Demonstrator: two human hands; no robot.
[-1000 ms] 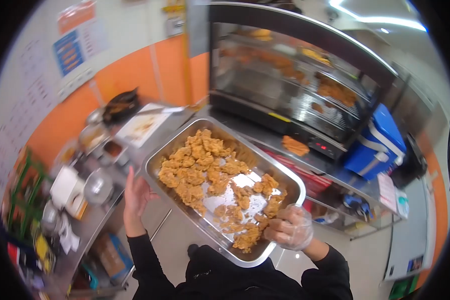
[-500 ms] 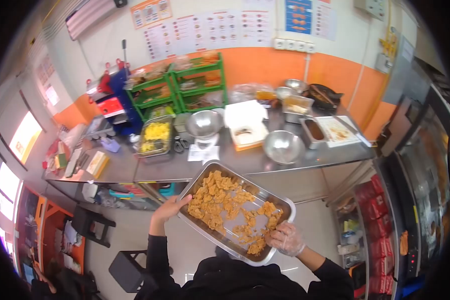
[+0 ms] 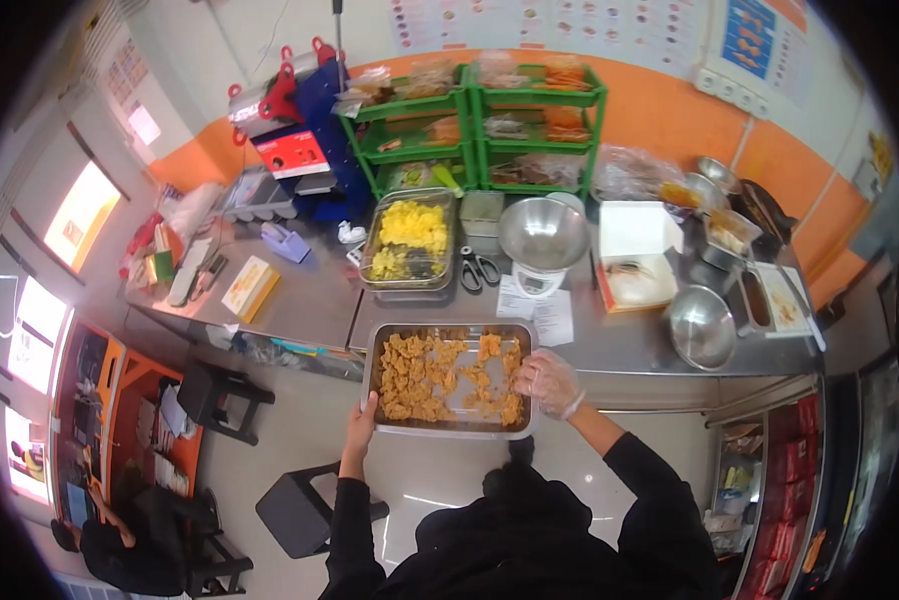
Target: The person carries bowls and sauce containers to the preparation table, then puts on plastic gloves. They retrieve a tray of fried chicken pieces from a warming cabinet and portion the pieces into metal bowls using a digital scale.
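A metal tray (image 3: 460, 433) of fried, breaded pieces (image 3: 415, 375) is held level in front of my body, close to the counter's front edge. My left hand (image 3: 361, 424) grips its left side near the lower corner, thumb on the rim. On the right side, my right hand (image 3: 551, 383), in a clear plastic glove, is closed round the rim. Just beyond the tray on the counter are a glass dish of yellow food (image 3: 410, 240), black scissors (image 3: 480, 270) and a steel bowl (image 3: 545, 234) on a white scale (image 3: 538, 281).
The steel counter (image 3: 450, 312) also bears an open white box (image 3: 638, 280), another steel bowl (image 3: 702, 326) and green racks (image 3: 475, 130). Black stools (image 3: 300, 510) stand on the floor at left. A person (image 3: 120, 545) sits at lower left. Shelves with red packs (image 3: 785, 500) are at right.
The view has turned left from the warming cabinet to the counter, and the tray is now level beside the counter's edge. My left hand, apart from the tray earlier, now grips it.
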